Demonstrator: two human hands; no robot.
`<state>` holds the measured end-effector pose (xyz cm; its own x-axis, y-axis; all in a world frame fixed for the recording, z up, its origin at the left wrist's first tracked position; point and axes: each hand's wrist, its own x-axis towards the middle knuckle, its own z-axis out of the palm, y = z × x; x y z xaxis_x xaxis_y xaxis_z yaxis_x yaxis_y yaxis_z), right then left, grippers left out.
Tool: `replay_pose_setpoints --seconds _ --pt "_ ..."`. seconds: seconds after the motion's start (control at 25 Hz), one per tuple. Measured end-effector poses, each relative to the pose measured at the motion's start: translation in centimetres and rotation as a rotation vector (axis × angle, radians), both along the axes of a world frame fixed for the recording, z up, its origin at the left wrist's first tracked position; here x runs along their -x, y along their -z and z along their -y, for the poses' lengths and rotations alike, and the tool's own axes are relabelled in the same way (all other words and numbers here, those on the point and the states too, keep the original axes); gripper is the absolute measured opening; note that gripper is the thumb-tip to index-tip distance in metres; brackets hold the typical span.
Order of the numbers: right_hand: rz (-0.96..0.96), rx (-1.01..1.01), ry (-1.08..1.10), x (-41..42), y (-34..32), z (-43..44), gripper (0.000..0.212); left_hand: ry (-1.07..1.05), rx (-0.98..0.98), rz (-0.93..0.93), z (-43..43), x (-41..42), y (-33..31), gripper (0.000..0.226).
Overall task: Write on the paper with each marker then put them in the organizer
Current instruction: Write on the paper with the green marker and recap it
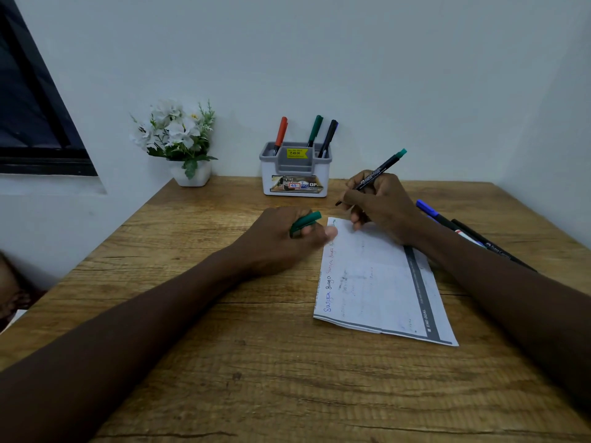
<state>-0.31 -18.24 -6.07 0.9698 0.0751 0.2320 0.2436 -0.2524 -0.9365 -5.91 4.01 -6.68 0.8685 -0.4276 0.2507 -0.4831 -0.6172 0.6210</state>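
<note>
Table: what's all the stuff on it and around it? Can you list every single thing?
table: one, brown wood, under everything
organizer: one, white with a grey top, back middle of the table
red marker: one, standing in the organizer, left side
green marker: one, standing in the organizer, right side
black marker: one, standing beside the green one
loose markers: at least two, blue-capped and black, lying near the table's right edge
paper: one, white with a grey band, right of centre
flower pot: one, white, white flowers, back left
window: one, dark frame, far left
left hand: grips a green cap
right hand: holds a teal-ended marker over the paper's far end
</note>
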Motion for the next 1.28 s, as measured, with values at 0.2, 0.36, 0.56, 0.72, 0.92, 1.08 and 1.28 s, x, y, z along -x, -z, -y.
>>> replay_pose_setpoints --seconds 0.2,0.36,0.56,0.72,0.92,1.08,1.28 --pt "0.019 -0.107 -0.138 1.1 -0.1 -0.3 0.017 -0.107 0.023 0.134 -0.9 -1.0 0.6 0.028" --pt "-0.089 -0.343 -0.222 1.3 0.0 -0.5 0.020 -0.198 0.053 0.137 -1.2 -1.7 1.0 0.024" --pt "-0.197 -0.421 -0.292 1.4 -0.2 -0.6 0.040 -0.224 0.042 0.157 -1.1 -2.0 1.2 0.028" --pt "-0.175 -0.394 -0.250 1.4 0.0 -0.9 0.022 -0.206 0.068 0.176 -1.1 -1.9 1.2 0.025" --pt "-0.098 -0.241 -0.318 1.6 0.3 -0.3 0.016 -0.152 0.096 0.212 -0.9 -1.4 0.9 0.019" --pt "-0.035 -0.059 -0.361 1.3 0.4 -0.7 0.015 -0.200 0.139 0.244 -0.7 -1.2 0.6 0.020" --pt "0.054 0.069 -0.366 1.7 0.2 -1.0 0.015 -0.227 0.163 0.299 -0.2 -1.1 0.9 0.019"
